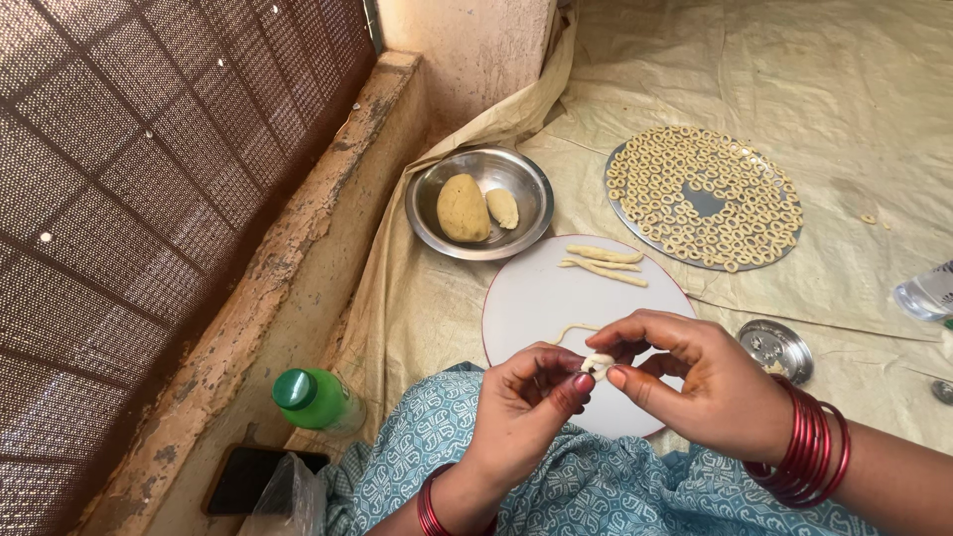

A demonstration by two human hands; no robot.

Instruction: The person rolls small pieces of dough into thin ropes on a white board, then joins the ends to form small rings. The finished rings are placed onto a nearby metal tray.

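The left hand (526, 402) and right hand (695, 382) meet over the round white board (536, 298), fingertips pinched together on a small pale dough ring (597, 364). The flat steel plate (617, 213) of finished rings sits far off, safe from elbows.

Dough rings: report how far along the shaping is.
Done: the round tray is almost covered with small dough rings, bar a bare patch near its middle. In hand: the left hand and right hand pinch one small piece of dough between the fingertips. Left: rolled strips on the white board, and two dough lumps in the steel bowl.
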